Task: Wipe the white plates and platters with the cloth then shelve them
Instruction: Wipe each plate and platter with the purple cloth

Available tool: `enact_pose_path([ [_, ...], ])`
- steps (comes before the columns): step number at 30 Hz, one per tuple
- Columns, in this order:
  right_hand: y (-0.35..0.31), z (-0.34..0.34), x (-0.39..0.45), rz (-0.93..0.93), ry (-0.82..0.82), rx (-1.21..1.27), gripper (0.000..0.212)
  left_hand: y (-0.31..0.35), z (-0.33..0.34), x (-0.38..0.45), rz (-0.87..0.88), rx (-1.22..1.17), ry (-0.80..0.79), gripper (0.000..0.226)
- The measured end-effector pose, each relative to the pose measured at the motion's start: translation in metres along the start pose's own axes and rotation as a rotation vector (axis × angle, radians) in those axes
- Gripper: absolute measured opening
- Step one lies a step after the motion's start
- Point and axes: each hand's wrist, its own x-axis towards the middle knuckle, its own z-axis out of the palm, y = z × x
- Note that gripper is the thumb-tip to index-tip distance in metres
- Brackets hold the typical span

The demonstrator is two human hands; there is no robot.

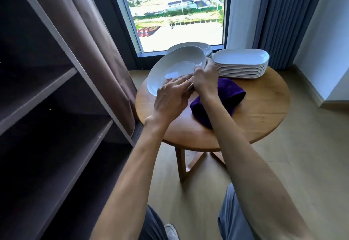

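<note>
A white oval plate [170,64] is tilted up over the left side of the round wooden table [264,107]. My right hand [204,78] grips its near right rim. My left hand [171,98] lies on its near edge with the fingers stretched over the plate's face. Behind it sits a stack of similar oval plates [200,48]. A stack of several white rectangular platters [240,63] stands at the table's back right. The purple cloth [228,96] lies bunched on the table, partly under my right forearm; neither hand holds it.
A dark open shelf unit [56,107] with bare shelves stands to the left, a brown fabric cover [98,51] drawn aside along its right side. A window [177,13] and a grey curtain [283,22] are behind the table. Wood floor lies to the right.
</note>
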Motion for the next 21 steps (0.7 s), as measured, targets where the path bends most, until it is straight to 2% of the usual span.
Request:
enact_pose_path([
  [2, 0.003, 0.009, -0.005, 0.008, 0.048, 0.119, 0.041, -0.007, -0.005, -0.005, -0.082, 0.102, 0.012, 0.034],
  [4, 0.005, 0.015, -0.009, 0.061, 0.074, 0.228, 0.042, -0.018, -0.015, -0.013, -0.276, 0.125, 0.072, 0.066],
  [7, 0.006, 0.019, -0.013, 0.101, 0.114, 0.342, 0.04, -0.036, -0.044, -0.027, -0.627, -0.222, 0.034, 0.13],
  [9, 0.001, 0.024, -0.017, 0.115, 0.113, 0.403, 0.039, -0.043, -0.063, -0.034, -0.737, -0.52, 0.008, 0.147],
  [10, -0.002, 0.028, -0.019, 0.129, 0.094, 0.413, 0.039, -0.045, -0.07, -0.036, -0.727, -0.65, 0.033, 0.145],
  [11, -0.005, 0.031, -0.022, 0.145, 0.063, 0.411, 0.041, -0.045, -0.074, -0.039, -0.702, -0.721, 0.069, 0.133],
  [13, -0.011, 0.04, -0.03, 0.196, -0.012, 0.438, 0.046, -0.046, -0.084, -0.046, -0.701, -0.721, 0.161, 0.106],
  [14, -0.014, 0.045, -0.034, 0.217, -0.049, 0.477, 0.045, -0.047, -0.09, -0.049, -0.703, -0.715, 0.207, 0.104],
  [17, -0.025, 0.058, -0.045, 0.21, -0.148, 0.518, 0.036, -0.053, -0.111, -0.059, -0.698, -0.782, 0.3, 0.116],
  [21, -0.035, 0.083, -0.062, 0.171, -0.235, 0.491, 0.027, -0.054, -0.138, -0.077, -0.669, -0.69, 0.397, 0.083],
])
